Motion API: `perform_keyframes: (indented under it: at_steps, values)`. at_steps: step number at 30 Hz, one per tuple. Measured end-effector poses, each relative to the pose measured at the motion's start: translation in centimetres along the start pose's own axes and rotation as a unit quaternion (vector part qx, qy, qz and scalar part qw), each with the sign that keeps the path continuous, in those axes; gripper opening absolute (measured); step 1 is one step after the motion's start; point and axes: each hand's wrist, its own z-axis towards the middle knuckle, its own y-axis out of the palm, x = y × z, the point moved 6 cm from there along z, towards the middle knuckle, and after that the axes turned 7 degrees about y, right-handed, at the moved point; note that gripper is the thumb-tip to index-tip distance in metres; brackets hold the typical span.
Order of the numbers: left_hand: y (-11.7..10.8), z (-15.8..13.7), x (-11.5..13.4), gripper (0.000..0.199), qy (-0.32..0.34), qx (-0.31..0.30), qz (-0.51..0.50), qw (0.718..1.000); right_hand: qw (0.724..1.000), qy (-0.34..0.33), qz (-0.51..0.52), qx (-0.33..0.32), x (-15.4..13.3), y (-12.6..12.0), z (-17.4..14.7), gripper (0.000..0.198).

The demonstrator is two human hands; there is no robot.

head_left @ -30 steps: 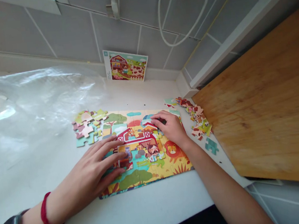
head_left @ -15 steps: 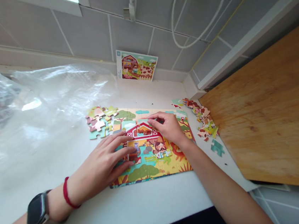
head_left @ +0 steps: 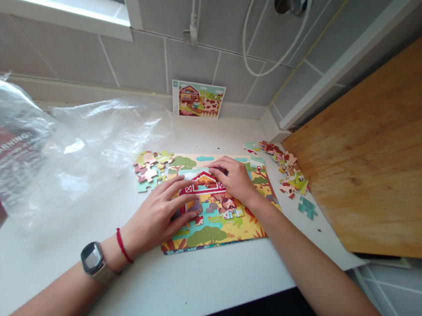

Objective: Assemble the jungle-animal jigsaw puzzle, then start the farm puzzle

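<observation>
A jigsaw puzzle with an animal scene (head_left: 206, 236) lies flat on the white counter. On top of it, several joined pieces form a red-and-white barn roof (head_left: 208, 189), with a farmer piece (head_left: 229, 207) below. My left hand (head_left: 160, 211) rests over the left side of the barn, its fingers spread and touching the pieces. Thumb and fingertips of my right hand (head_left: 238, 180) are pinched at the right slope of the roof, on a puzzle piece mostly hidden beneath them.
Loose pieces (head_left: 146, 173) are heaped to the left; more pieces (head_left: 290, 168) and a teal one (head_left: 307, 208) lie to the right. A picture card (head_left: 201, 98) leans on the tiled wall. A clear plastic bag (head_left: 95, 135) covers the left; a wooden board (head_left: 380, 160) borders the right.
The view has shifted, showing more of the bag and window at the left. Both hands stay at the barn pieces, with little visible movement over the puzzle.
</observation>
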Motion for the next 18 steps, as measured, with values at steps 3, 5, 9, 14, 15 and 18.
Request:
perform_keyframes:
  at_steps: [3, 5, 9, 14, 15, 18]
  values:
    - [0.6, 0.3, -0.1, 0.041, 0.008, -0.023, 0.012, 1.000, 1.000, -0.001, -0.009, -0.001, 0.1, 0.0, 0.0, 0.018]
    - [1.0, 0.4, -0.2, 0.046, 0.010, -0.043, 0.013, 0.999, 1.000, -0.002, -0.012, 0.002, 0.2, 0.1, 0.0, 0.017]
    - [1.3, 0.4, -0.2, 0.046, 0.012, -0.073, 0.034, 0.997, 0.999, -0.009, -0.033, 0.010, 0.4, 0.1, -0.2, 0.014]
    - [1.4, 0.4, -0.1, 0.044, 0.016, -0.084, 0.054, 0.995, 0.997, -0.051, -0.064, 0.006, 0.2, -0.4, -1.2, 0.020]
    - [1.3, 0.5, -0.1, 0.043, 0.016, -0.085, 0.054, 0.995, 0.995, -0.063, -0.076, -0.006, 0.1, -0.3, -1.5, 0.021]
    - [1.2, 0.6, 0.1, 0.042, 0.016, -0.084, 0.053, 0.995, 0.990, -0.081, -0.108, -0.030, 0.2, -0.2, -2.0, 0.023]
